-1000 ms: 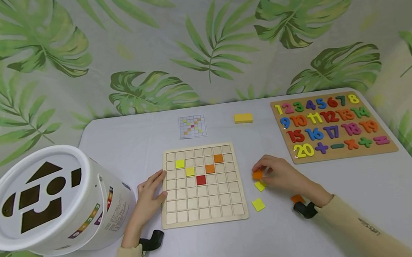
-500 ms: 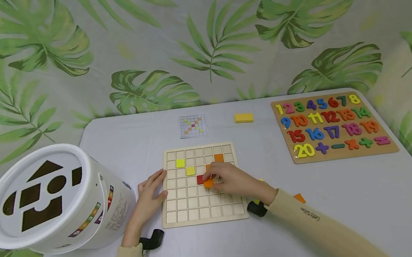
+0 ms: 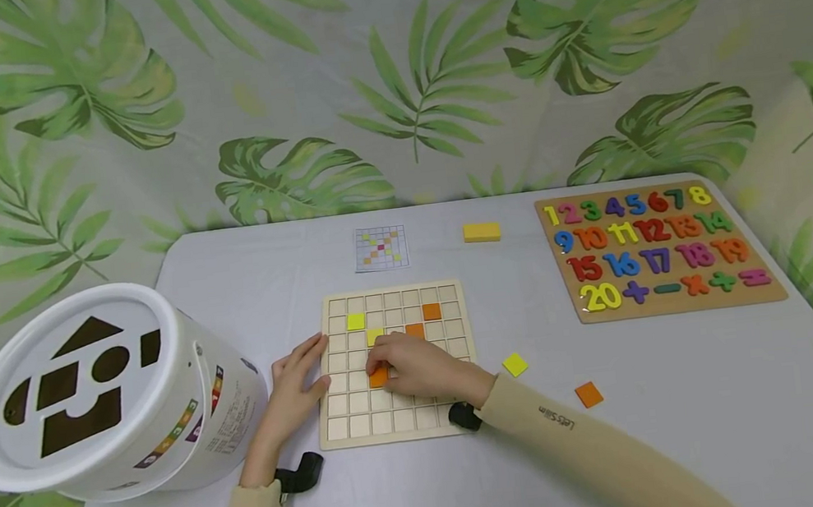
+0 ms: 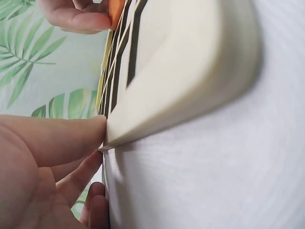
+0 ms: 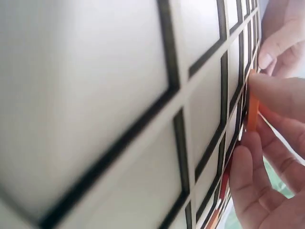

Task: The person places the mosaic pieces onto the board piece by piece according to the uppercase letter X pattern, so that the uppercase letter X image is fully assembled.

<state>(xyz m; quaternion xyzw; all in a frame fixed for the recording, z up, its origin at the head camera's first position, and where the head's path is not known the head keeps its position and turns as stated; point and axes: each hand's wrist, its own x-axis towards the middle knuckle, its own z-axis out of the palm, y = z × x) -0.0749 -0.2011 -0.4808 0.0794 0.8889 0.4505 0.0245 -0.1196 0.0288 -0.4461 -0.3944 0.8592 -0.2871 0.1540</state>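
While the left hand (image 3: pixel 292 384) lies flat-fingered against the nine o'clock edge of the grid board (image 3: pixel 460 409), the right hand (image 3: pixel 418 368) pinches an orange tile (image 3: pixel 378 377) onto a cell at the board's seven o'clock.

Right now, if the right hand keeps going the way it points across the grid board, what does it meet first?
Probably the left hand, which rests on the board's left edge. The right hand, pinching an orange tile, points leftward; depth is unclear.
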